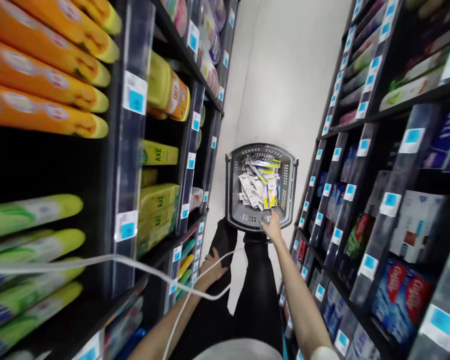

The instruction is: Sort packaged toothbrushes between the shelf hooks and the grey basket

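Observation:
A grey plastic basket (260,227) stands on the floor in front of my legs. Inside it lies a loose pile of white, yellow and purple packets (257,187); they look like toothbrush packs, but the print is too small to read. My right hand (272,227) reaches over the near rim to the bottom edge of the pile. Its fingers are curled around something small and whitish that I cannot make out. Against my dark-clothed left leg, beside the left shelf, my left hand (213,269) lies with fingers apart and nothing in them.
Shelves with price tags flank the narrow aisle. Yellow AXE packs (157,215) and orange bottles (45,65) are on the left, Colgate boxes (401,290) on the right. A white cable (150,267) crosses before me. Pale floor (281,75) stretches beyond the basket.

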Demonstrator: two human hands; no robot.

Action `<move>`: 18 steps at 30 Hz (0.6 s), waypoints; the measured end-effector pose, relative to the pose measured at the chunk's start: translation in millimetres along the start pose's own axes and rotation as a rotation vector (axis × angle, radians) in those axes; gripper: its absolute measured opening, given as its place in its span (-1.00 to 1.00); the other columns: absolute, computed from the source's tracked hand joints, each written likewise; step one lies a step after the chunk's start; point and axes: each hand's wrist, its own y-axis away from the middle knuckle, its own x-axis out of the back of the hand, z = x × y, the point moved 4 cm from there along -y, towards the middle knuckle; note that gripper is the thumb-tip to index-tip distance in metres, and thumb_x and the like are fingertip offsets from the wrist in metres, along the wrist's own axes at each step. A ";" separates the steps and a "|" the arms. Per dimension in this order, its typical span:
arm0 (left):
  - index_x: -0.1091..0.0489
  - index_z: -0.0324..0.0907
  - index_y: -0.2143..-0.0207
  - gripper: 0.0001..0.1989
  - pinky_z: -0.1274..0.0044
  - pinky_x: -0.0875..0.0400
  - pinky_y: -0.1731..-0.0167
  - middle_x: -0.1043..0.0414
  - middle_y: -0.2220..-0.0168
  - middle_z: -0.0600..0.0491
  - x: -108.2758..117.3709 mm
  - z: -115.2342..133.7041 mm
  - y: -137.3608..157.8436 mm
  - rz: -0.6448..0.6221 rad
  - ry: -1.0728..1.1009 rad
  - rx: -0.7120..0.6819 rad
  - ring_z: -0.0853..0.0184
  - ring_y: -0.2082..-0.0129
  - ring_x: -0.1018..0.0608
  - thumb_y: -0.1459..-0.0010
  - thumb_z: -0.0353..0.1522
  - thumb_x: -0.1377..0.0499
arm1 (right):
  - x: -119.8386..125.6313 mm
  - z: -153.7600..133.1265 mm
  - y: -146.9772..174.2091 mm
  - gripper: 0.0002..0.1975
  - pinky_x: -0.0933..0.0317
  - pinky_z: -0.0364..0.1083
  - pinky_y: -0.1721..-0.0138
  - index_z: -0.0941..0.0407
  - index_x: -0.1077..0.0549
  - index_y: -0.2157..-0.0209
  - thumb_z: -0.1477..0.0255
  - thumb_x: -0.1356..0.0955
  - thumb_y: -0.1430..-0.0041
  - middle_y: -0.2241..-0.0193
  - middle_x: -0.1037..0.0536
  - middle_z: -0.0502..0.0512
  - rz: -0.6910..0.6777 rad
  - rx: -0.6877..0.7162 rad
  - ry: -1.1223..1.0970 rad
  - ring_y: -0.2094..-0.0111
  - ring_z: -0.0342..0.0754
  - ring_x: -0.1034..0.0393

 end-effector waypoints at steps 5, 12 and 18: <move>-0.09 -0.32 -0.35 -0.24 0.15 -0.39 0.02 -0.24 -0.24 -0.40 6.1 -6.2 -40.8 0.083 -0.187 0.022 -0.22 -0.10 -0.46 -0.18 -0.17 -0.13 | -75.6 5.4 -87.1 -0.18 -0.04 0.11 -0.32 0.33 -0.03 -0.36 0.36 -0.40 -0.17 -0.29 -0.25 0.45 0.006 0.004 0.092 -0.33 0.22 -0.07; -0.30 -0.10 -0.24 -0.44 0.19 -0.43 0.02 -0.34 -0.25 -0.17 16.3 -22.9 -64.5 0.121 -0.158 0.043 -0.09 -0.10 -0.49 -0.20 -0.17 -0.11 | -161.6 14.5 -175.5 -0.21 0.00 0.20 -0.26 0.27 0.00 -0.37 0.46 -0.40 -0.19 -0.33 -0.15 0.46 -0.006 -0.001 0.269 -0.30 0.26 0.00; -0.36 -0.08 -0.19 -0.50 0.25 -0.39 -0.11 -0.36 -0.26 -0.10 20.0 -22.6 -64.4 0.115 -0.143 0.014 0.01 -0.19 -0.44 -0.21 -0.21 -0.12 | -173.8 16.1 -190.7 -0.47 -0.06 0.27 -0.18 0.32 -0.14 -0.29 0.54 -0.24 -0.33 -0.13 -0.36 0.56 0.004 -0.016 0.184 -0.22 0.33 -0.06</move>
